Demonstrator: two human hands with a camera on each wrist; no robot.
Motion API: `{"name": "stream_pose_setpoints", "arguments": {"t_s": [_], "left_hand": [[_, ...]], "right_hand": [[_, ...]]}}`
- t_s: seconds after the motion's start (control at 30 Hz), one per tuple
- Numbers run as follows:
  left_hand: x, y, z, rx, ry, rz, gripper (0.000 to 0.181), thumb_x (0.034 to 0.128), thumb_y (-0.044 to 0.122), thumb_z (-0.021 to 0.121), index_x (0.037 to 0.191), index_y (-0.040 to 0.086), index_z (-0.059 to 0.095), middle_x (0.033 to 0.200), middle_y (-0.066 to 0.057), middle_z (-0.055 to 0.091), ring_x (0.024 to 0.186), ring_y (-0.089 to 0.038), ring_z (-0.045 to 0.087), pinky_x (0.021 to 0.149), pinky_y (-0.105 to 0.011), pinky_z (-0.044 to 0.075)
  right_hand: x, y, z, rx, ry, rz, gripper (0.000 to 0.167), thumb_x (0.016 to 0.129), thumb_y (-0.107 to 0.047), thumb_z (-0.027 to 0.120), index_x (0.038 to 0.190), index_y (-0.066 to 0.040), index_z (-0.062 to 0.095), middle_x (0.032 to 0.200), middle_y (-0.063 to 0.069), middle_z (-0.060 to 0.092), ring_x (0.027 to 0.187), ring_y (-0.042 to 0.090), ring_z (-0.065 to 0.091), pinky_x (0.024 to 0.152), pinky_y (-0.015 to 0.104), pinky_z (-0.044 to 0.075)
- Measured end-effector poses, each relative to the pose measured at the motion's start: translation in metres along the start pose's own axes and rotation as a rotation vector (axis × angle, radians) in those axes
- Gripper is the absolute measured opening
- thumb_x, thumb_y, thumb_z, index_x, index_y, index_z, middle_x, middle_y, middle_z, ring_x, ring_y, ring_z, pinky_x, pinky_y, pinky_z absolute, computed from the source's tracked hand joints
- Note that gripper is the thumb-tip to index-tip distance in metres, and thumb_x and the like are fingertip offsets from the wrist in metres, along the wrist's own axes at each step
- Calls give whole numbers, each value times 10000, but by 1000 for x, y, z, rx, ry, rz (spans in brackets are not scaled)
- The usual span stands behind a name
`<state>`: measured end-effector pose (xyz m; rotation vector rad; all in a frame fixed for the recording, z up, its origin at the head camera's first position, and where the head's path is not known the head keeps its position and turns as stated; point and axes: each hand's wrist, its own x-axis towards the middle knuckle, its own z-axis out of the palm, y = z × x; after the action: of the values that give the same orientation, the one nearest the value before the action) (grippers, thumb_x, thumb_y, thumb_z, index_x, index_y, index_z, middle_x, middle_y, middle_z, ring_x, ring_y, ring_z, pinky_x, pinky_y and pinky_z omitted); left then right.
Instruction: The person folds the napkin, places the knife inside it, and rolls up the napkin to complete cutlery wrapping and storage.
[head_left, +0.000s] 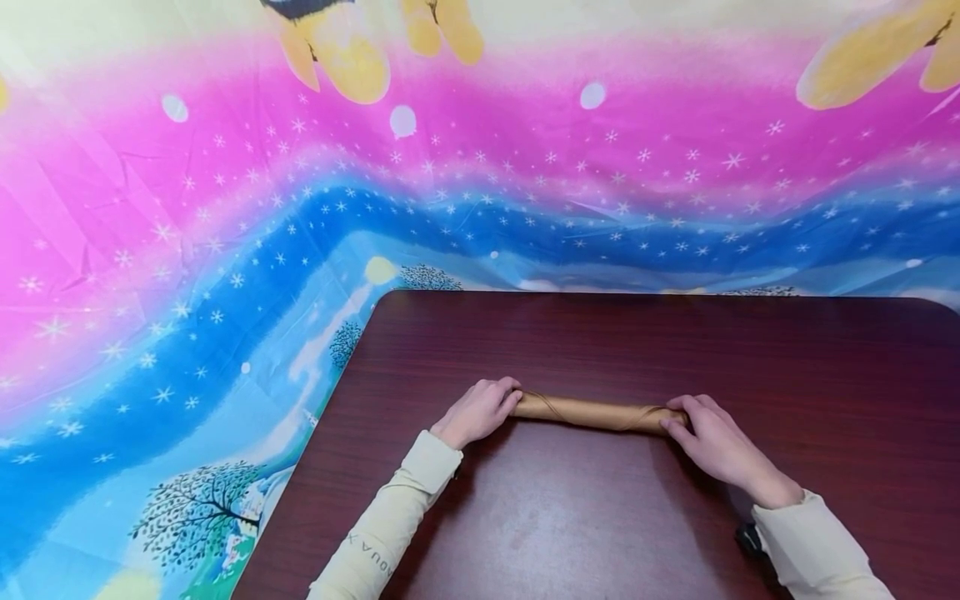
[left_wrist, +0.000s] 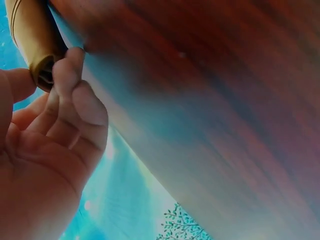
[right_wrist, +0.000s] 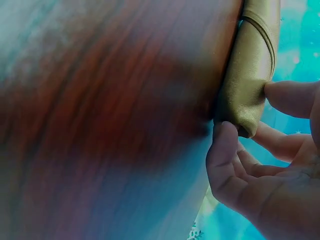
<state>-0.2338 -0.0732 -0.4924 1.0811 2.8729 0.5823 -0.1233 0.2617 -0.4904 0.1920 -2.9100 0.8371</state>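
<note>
A tan, slightly shiny roll of cloth (head_left: 592, 412) lies crosswise on the dark red-brown table (head_left: 570, 508), with slanting edges visible near both ends. My left hand (head_left: 480, 410) holds its left end between thumb and fingers. In the left wrist view, folded layers show inside the open end of the roll (left_wrist: 35, 35), beside the thumb and fingers of the left hand (left_wrist: 55, 135). At the opposite end, my right hand (head_left: 716, 437) grips the roll. The right wrist view shows the right hand (right_wrist: 265, 185) with its thumb on one side of the roll (right_wrist: 247, 80) and fingers around its tip.
Behind the table and along its left side hangs a pink and blue backdrop (head_left: 465, 158) printed with snowflakes and trees. The table's far edge and rounded far corners lie beyond the roll. Cream sleeves cover both forearms.
</note>
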Motion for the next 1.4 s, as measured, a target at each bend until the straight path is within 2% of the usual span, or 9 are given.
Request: {"name": "stream_pose_setpoints", "arguments": {"t_s": [0.1, 0.2, 0.4, 0.53, 0.87, 1.23, 1.4], "left_hand": [[1, 1, 0, -13, -3, -23, 287, 1023, 239, 456, 1148, 66, 648, 983, -18, 712, 882, -130, 672, 806, -299, 535], [0, 1, -2, -27, -21, -46, 328, 1030, 290, 442, 1185, 74, 632, 1060, -26, 707, 961, -144, 672, 857, -312, 528], [-4, 0, -6, -26, -63, -42, 430, 975, 413, 536, 1263, 99, 590, 1242, -41, 646, 1152, -167, 610, 969, -326, 480], [-3, 1, -6, -14, -70, -33, 421, 962, 405, 563, 1253, 103, 598, 1238, -45, 646, 1152, -170, 609, 969, -324, 479], [1, 3, -2, 31, -88, -70, 428, 984, 410, 515, 1280, 110, 589, 1259, -43, 636, 1173, -173, 601, 973, -332, 480], [-4, 5, -3, 18, -65, -76, 428, 995, 404, 494, 1315, 127, 555, 1286, -39, 621, 1179, -180, 599, 953, -348, 491], [-8, 6, -2, 20, -82, -78, 446, 991, 421, 493, 1330, 135, 542, 1294, -36, 615, 1171, -171, 601, 934, -347, 498]], "right_hand": [[0, 0, 0, -5, 2, -4, 270, 939, -181, 616, 1094, 40, 628, 1040, 231, 611, 953, 348, 588, 778, 486, 469], [0, 0, 0, -3, -15, 0, 296, 945, -203, 607, 1114, 41, 620, 1065, 238, 602, 972, 353, 580, 789, 490, 467], [1, 0, -2, 3, -60, 26, 365, 928, -229, 629, 1160, 51, 595, 1143, 270, 565, 1045, 390, 555, 844, 524, 455], [1, 0, -1, -10, -51, 18, 342, 931, -200, 622, 1150, 61, 597, 1134, 287, 564, 1037, 404, 557, 839, 531, 457], [2, -1, -1, -43, -45, 25, 360, 954, -212, 587, 1154, 88, 599, 1107, 305, 564, 975, 405, 577, 788, 524, 471], [0, -4, -1, -32, -71, 38, 426, 959, -234, 577, 1221, 101, 567, 1167, 328, 536, 1029, 437, 563, 820, 555, 466], [-3, -4, -1, -27, -90, 36, 445, 958, -235, 580, 1267, 83, 547, 1193, 313, 533, 1045, 425, 564, 830, 551, 466]]}}
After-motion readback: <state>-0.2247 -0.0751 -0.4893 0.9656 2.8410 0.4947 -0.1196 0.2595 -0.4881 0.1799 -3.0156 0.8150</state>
